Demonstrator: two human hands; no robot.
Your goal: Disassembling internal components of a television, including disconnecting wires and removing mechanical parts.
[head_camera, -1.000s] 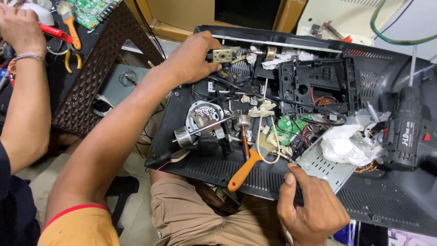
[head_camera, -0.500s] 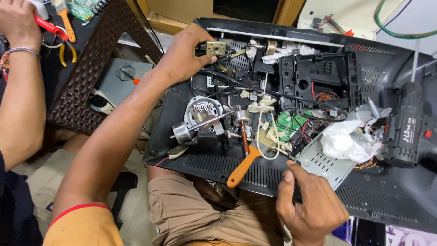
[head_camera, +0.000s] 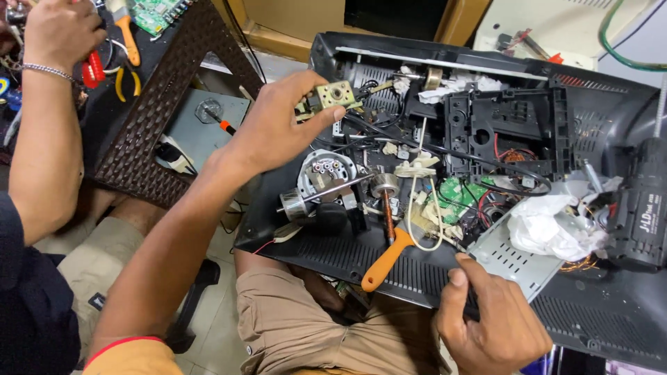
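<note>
Right hand (head_camera: pixel 497 326): nearest; grip closed on the near edge of the black casing (head_camera: pixel 604 316), thumb up.
Orange-handled screwdriver (head_camera: pixel 386 258): lies on the casing, just left of that hand.
Motor (head_camera: pixel 321 182): beyond it, among loose wires.
Left hand (head_camera: pixel 278 125): raised over the casing, grip pinched shut on a small brass-coloured part (head_camera: pixel 335 94).
Cordless drill (head_camera: pixel 639 208): far right.
Another person's hand (head_camera: pixel 59 31): far left, on the stool.

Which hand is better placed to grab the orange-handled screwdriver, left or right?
Probably right. The right hand rests on the black casing edge, apparently empty, close to the orange-handled screwdriver. The left hand is raised farther away, already pinching a small metal part.
</note>
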